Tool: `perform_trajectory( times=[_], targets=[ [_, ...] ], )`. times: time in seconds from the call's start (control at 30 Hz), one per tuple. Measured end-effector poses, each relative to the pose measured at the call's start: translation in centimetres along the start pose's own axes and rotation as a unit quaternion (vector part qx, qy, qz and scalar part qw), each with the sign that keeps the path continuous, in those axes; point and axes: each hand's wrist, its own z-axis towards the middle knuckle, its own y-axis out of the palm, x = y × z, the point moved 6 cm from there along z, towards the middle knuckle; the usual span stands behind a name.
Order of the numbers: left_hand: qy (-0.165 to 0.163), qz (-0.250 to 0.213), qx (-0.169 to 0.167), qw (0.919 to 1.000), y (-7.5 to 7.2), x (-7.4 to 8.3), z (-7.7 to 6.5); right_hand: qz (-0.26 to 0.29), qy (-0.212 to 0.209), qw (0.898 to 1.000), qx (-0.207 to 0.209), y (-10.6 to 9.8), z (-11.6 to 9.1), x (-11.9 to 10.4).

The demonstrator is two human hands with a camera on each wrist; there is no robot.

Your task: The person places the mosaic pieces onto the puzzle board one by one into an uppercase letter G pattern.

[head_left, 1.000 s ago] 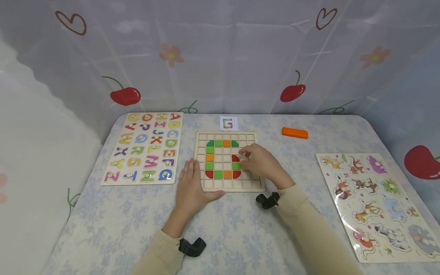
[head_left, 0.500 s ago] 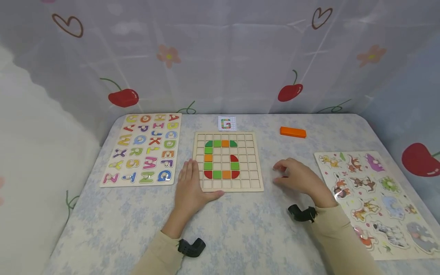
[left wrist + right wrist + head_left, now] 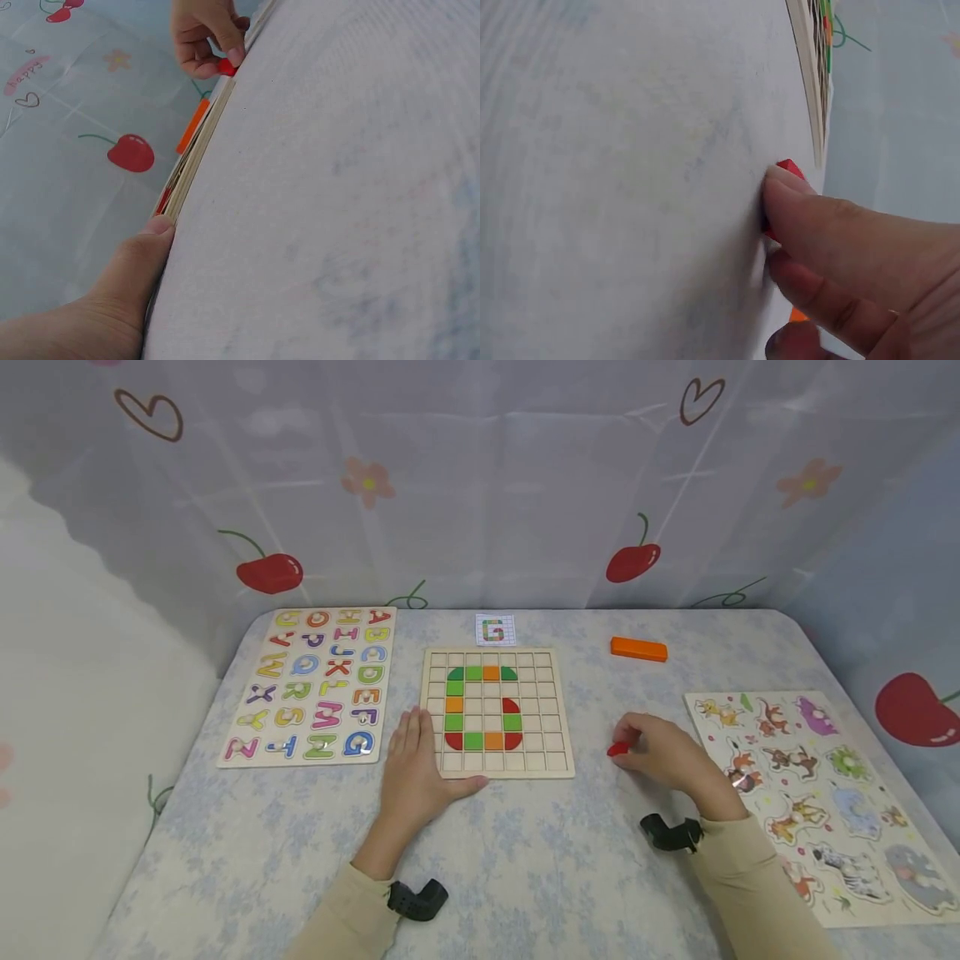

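A wooden grid board (image 3: 545, 718) lies mid-table, with green, orange and red tiles set in its cells in a G shape. My left hand (image 3: 414, 770) rests at its lower left corner, fingers straight along the left edge and thumb along the front edge. To the right of the board, my right hand (image 3: 660, 752) pinches a small red tile (image 3: 618, 749) between thumb and fingers, just over the tablecloth. In the right wrist view the thumb covers much of the red tile (image 3: 791, 169). Behind the board lies a small pattern card (image 3: 496, 630) printed with a similar G.
An alphabet puzzle board (image 3: 307, 689) lies to the left. At the right is an animal puzzle board (image 3: 817, 802), partly under the right forearm. An orange block (image 3: 639, 649) lies at the back right. A printed curtain (image 3: 480, 485) hangs behind the table.
My right hand has moved from the grid board rightward to the tablecloth, and a red tile now shows in its fingers. The left hand stays at the board's corner.
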Motion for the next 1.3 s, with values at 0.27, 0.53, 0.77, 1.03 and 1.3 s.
perform_trajectory(
  times=[0.27, 0.53, 0.77, 1.03, 1.3],
  targets=[
    [-0.002, -0.004, -0.004, 1.0, 0.2, -0.1, 0.0, 0.034, -0.007, 0.999, 0.037, 0.1, 1.5, -1.1],
    [-0.004, 0.0, -0.005, 1.0, 0.2, -0.1, 0.0, 0.088, -0.037, 0.994, 0.055, 1.2, 5.0, -5.2],
    [-0.006, 0.009, -0.009, 0.9999, 0.3, -0.1, 0.0, 0.113, -0.035, 0.993, 0.023, 3.7, 7.6, -9.2],
    [-0.001, 0.015, -0.006, 0.9999, 0.3, 0.2, 0.2, 0.076, -0.049, 0.995, 0.042, 4.8, 9.2, -12.1],
    [0.0, 0.014, -0.01, 0.9999, 0.3, 0.4, 0.2, 0.043, -0.046, 0.997, 0.051, 5.2, 9.6, -12.6]
  ],
)
